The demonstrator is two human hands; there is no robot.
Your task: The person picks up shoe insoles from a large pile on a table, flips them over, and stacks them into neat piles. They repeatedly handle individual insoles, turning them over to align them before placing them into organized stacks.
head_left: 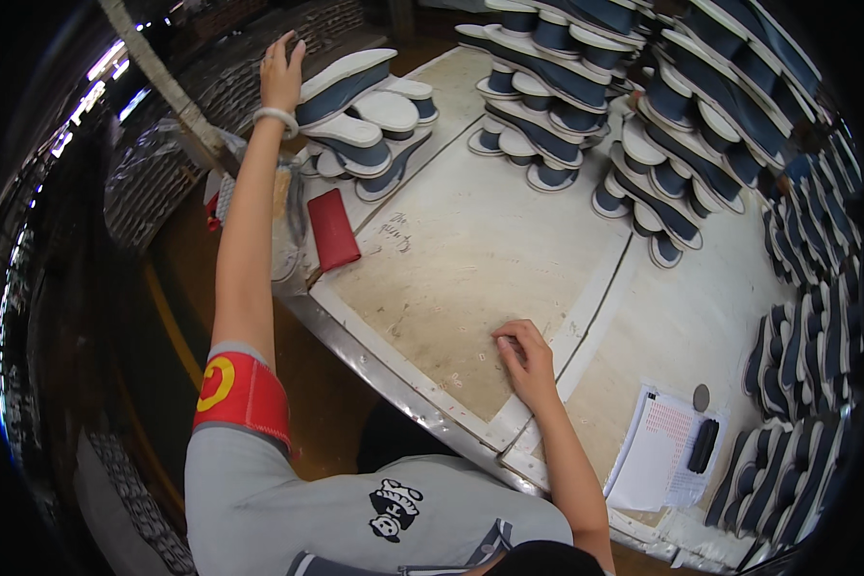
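Note:
My left arm is stretched far forward, and my left hand [281, 77] is raised beside the left end of a small stack of shoe soles [365, 120]. Its fingers are extended and hold nothing that I can see; whether it touches the soles I cannot tell. The soles are white with dark blue sides, piled crosswise. My right hand [528, 362] rests on the worn tabletop [451, 278] near the front edge, fingers bent together toward the thumb, with nothing visible in them. A red wallet-like case [333, 230] lies below the small stack.
Taller piles of blue and white soles [547, 96] stand at the back, with more soles [797, 355] along the right. Printed sheets [653, 451], a black object [704, 445] and a grey disc [701, 396] lie at the right front. A slanting pole [158, 72] rises at the left.

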